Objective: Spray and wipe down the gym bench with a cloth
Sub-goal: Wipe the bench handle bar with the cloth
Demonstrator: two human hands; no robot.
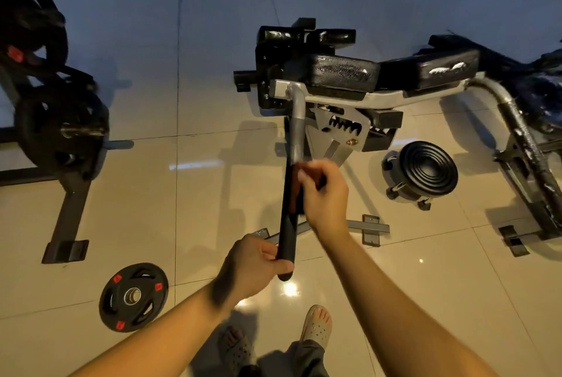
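The gym bench [340,72] stands ahead of me, with black pads on a silver frame. From its frame a handle bar [289,200] reaches toward me, silver at the far end and black-gripped near me. My left hand [258,264] grips the near black end of the bar. My right hand [324,194] holds a dark reddish cloth [299,191] wrapped around the bar's middle; the cloth is blurred and mostly hidden under the fingers. No spray bottle is in view.
A black weight plate with red marks [133,296] lies on the tiled floor at lower left. A plate rack [54,121] stands on the left. A round black ribbed stool [425,171] sits right of the bar, beside another frame [523,145]. My feet [316,326] are below.
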